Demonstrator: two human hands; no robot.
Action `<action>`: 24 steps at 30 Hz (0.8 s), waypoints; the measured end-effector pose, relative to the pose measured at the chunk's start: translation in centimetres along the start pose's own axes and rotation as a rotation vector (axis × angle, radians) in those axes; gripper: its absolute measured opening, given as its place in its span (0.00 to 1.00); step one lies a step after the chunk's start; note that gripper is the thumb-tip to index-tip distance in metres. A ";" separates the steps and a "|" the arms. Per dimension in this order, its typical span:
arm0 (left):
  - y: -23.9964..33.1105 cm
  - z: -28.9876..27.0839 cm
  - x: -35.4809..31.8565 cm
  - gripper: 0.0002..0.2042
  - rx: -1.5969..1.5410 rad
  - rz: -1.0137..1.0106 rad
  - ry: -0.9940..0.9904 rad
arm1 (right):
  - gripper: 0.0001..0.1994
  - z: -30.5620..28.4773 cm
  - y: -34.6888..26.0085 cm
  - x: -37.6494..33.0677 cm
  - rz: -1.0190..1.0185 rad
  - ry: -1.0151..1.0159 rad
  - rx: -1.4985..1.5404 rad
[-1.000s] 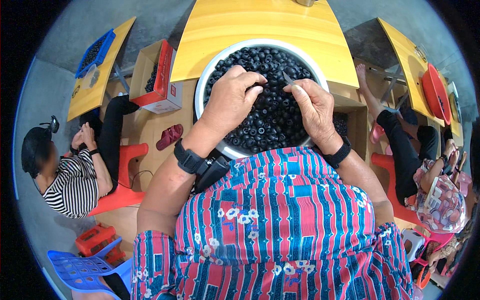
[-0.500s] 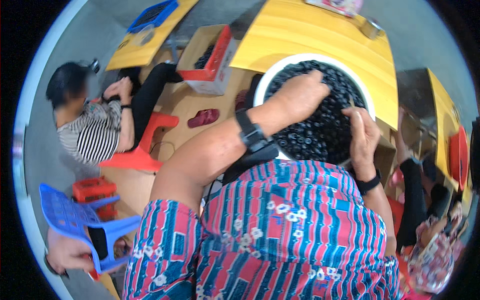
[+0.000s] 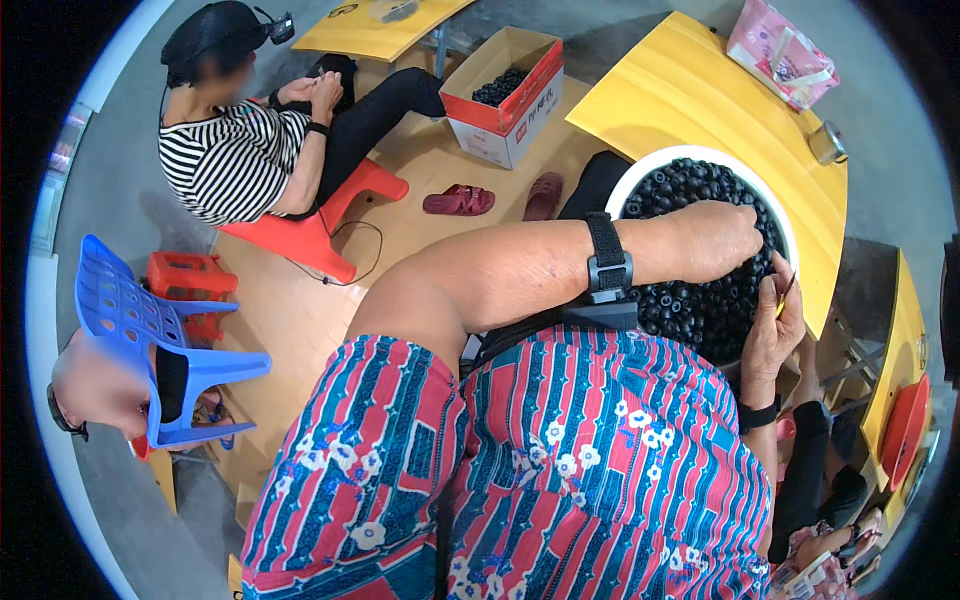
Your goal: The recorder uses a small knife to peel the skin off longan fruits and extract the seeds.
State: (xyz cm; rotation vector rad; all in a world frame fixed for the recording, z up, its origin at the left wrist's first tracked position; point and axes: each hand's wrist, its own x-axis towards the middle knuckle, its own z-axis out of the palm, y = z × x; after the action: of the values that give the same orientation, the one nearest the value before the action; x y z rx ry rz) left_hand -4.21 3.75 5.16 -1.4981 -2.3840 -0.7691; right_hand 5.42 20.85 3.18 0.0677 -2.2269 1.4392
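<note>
Black round pieces (image 3: 685, 320) lie in a heap inside a white basin (image 3: 690, 152), just under both hands. The left hand (image 3: 720, 240) reaches across over this heap; its fingers are curled inward, and I cannot tell whether they pinch a piece, because the back of the hand hides the tips. To the right of it, and a little nearer to the body, the right hand (image 3: 772, 325) is at the rim of the basin, with thumb and fingers pressed together on a thin tool (image 3: 781, 308), partly yellow, whose end points upward. Behind the left hand, a black band (image 3: 607, 255) goes around the wrist. Beyond both hands there is a yellow table (image 3: 690, 90), which bears a metal can (image 3: 828, 143) and, farther off, a pink package (image 3: 783, 55). To the left of the hands, dark red slippers (image 3: 459, 200) are on the floor, and past them is a red and white carton (image 3: 505, 120) with black pieces in it. Farther left, a person (image 3: 240, 160) in a striped shirt sits on a red stool (image 3: 330, 225).
</note>
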 end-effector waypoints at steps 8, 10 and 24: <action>0.9 1.1 0.2 0.09 -0.186 -0.066 0.068 | 0.12 0.1 0.0 0.2 0.044 -0.086 0.121; 1.3 0.7 0.1 0.09 -0.226 -0.056 0.081 | 0.12 0.2 0.4 0.1 0.036 -0.088 0.131; 1.6 2.3 -1.2 0.12 -0.867 -0.332 0.212 | 0.07 0.3 0.4 0.0 0.033 0.001 0.126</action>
State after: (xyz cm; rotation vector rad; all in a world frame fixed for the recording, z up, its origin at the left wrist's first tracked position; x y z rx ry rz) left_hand -2.00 4.61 3.14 -1.1319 -2.2497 -2.1141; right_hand 5.22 20.80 2.77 0.0717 -2.1435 1.5961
